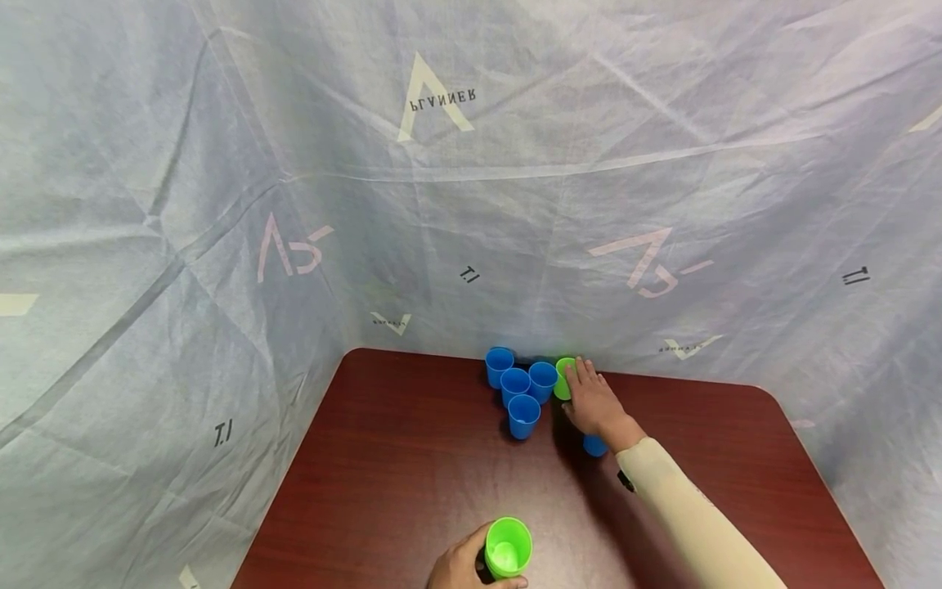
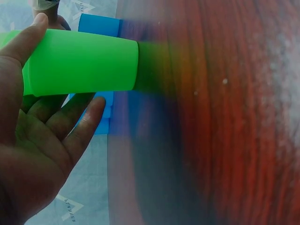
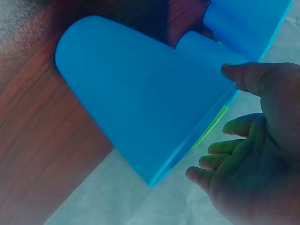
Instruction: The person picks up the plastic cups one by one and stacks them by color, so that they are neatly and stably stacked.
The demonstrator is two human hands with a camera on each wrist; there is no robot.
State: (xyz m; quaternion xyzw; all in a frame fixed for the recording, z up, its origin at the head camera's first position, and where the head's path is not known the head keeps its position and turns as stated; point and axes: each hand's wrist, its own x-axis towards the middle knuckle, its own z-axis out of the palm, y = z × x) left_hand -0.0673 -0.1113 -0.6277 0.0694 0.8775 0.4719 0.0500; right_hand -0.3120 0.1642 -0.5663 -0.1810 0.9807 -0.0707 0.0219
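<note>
Five blue cups are visible, along with green in two places: a far green cup (image 1: 562,384) and a near green cup (image 1: 508,536), which may be a stack; the pictures do not settle how many are nested there. All are on or over one brown table (image 1: 383,474).

Four of the blue cups form a group at the far side: a far-left blue cup (image 1: 499,372), a middle blue cup (image 1: 514,391), a right blue cup (image 1: 543,384) and a nearest blue cup (image 1: 524,421). They stand upright, close together. The fifth blue cup (image 1: 594,446) is apart to the right, partly hidden under the right wrist.

The left hand (image 1: 462,566) grips the near green cup, thumb on one side and fingers on the other. This cup is at the near side, well apart from the blue group, its mouth up; whether its base touches the table I cannot tell.

The right hand (image 1: 593,404) reaches to the far green cup with fingers extended rather than curled; whether they touch it I cannot tell. That cup is just right of the blue group, partly covered by the fingers.

A pale sleeve (image 1: 692,515) covers the right arm, and a grey printed cloth (image 1: 515,213) hangs behind the table.
</note>
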